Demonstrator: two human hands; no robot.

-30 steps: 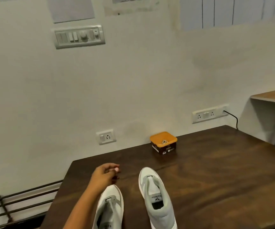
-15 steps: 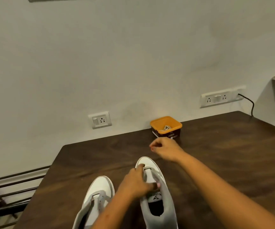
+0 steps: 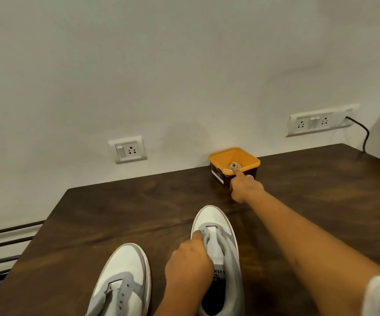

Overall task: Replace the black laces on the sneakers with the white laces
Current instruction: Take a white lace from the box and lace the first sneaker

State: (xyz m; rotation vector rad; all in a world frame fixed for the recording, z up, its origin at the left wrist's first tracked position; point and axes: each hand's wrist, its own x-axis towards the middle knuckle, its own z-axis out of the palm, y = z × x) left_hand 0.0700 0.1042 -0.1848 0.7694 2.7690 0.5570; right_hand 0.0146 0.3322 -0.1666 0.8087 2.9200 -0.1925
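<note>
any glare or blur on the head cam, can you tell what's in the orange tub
Head view: dim, even light, only a faint sheen on the dark wooden table; mostly sharp, softer at the bottom corners; in the orange plastic tub a small pale bundle shows by the right hand, too small to identify.
</note>
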